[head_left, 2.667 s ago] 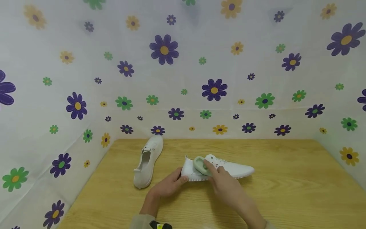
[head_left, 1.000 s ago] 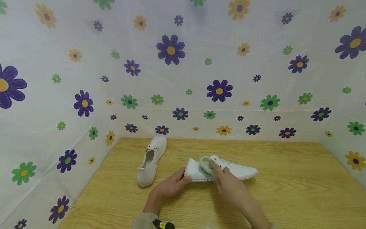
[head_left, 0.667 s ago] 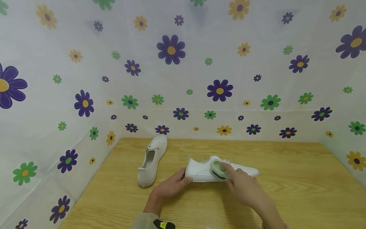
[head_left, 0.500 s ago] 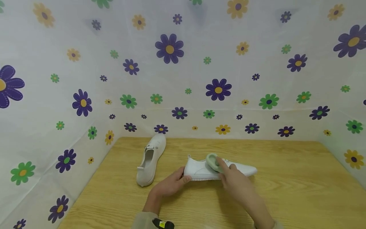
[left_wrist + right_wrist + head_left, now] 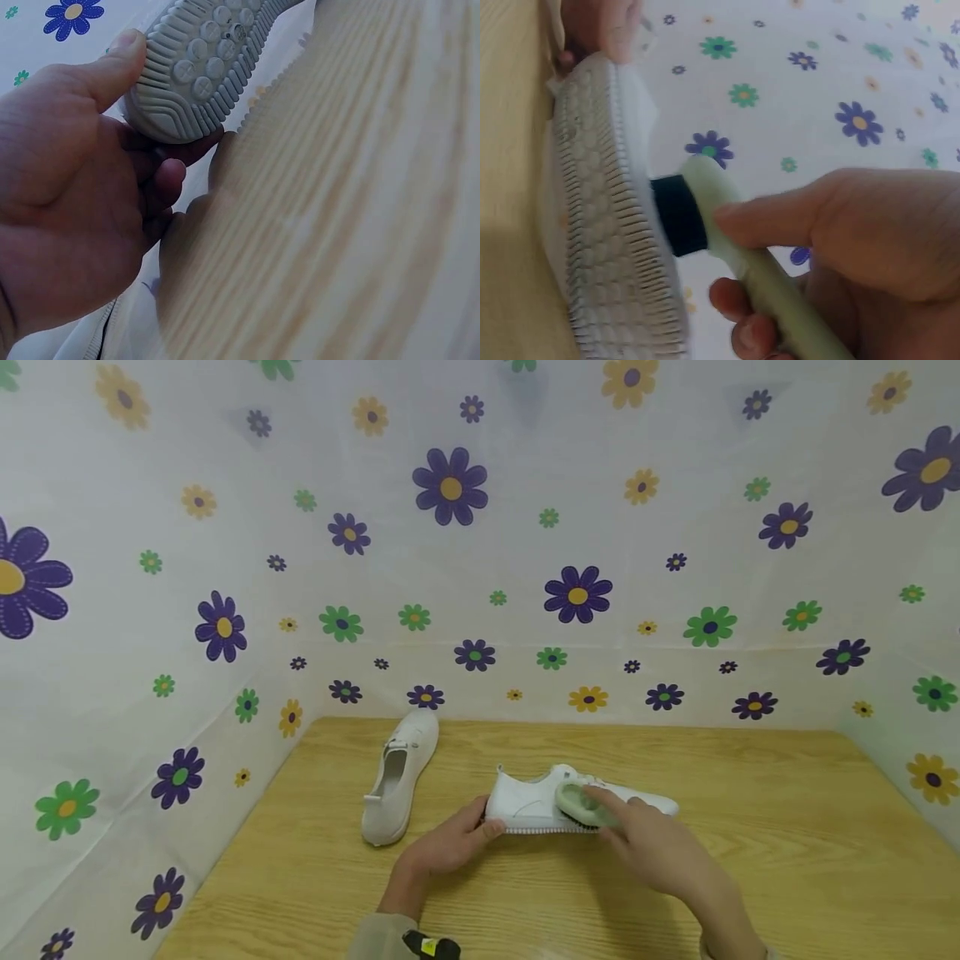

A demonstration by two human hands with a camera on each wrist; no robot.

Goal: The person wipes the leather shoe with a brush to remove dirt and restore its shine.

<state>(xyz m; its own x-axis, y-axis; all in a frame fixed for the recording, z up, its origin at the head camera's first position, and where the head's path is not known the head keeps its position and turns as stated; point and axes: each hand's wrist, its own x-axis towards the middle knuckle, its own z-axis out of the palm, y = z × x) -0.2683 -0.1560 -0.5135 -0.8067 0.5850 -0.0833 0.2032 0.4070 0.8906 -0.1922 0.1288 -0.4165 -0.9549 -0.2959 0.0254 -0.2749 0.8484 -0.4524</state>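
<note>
A white shoe (image 5: 517, 802) lies tipped on its side, toe to the right, its ridged sole (image 5: 607, 225) facing the person. My left hand (image 5: 453, 843) grips it by the heel, thumb on the sole edge (image 5: 202, 67) and fingers curled behind. In my right hand (image 5: 652, 843) is a pale green brush (image 5: 573, 797) with dark bristles (image 5: 679, 215). The bristles press against the side of the shoe near its middle. The right wrist view shows the thumb along the brush back and fingers curled round its handle (image 5: 787, 307).
A second white shoe (image 5: 397, 777) stands upright on the wooden table (image 5: 750, 877), left of the held one, toe toward the back. A flower-printed white sheet (image 5: 510, 527) encloses the table at the back and both sides.
The brush in my right hand has gone back and forth along the shoe's side, and now sits farther toward the toe. The left hand keeps its hold on the heel.
</note>
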